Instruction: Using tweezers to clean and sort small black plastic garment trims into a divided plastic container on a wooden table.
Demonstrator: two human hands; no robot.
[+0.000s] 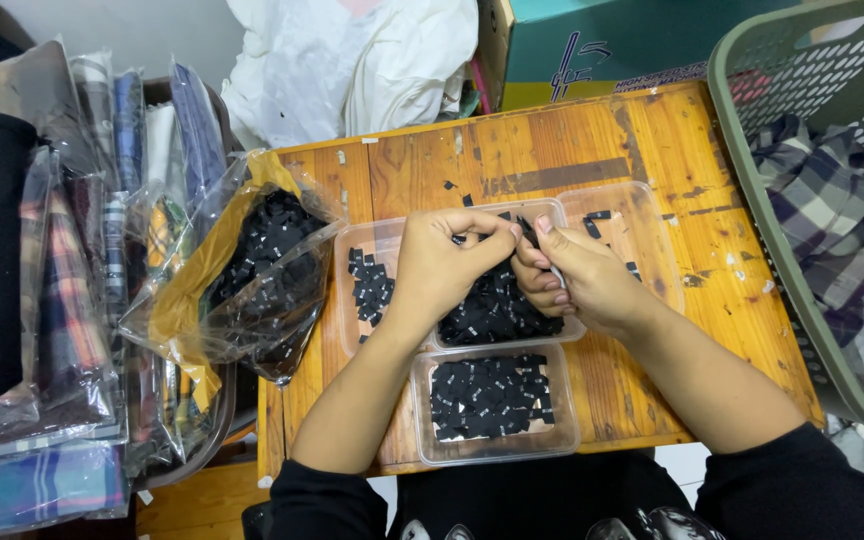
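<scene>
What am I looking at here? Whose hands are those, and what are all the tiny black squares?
This is one picture from a camera worn on a person's head, looking down, so the arms come up from the bottom. The left hand and right hand meet over a wooden table, pinching something small and black between the fingertips; I can't make out exactly what. Under them sits a clear plastic tray heaped with little black pieces. A nearer tray holds more, and so does a clear plastic bag on the left. Folded checked cloths in wrappers are stacked at far left. A green laundry basket with checked fabric stands on the right.
</scene>
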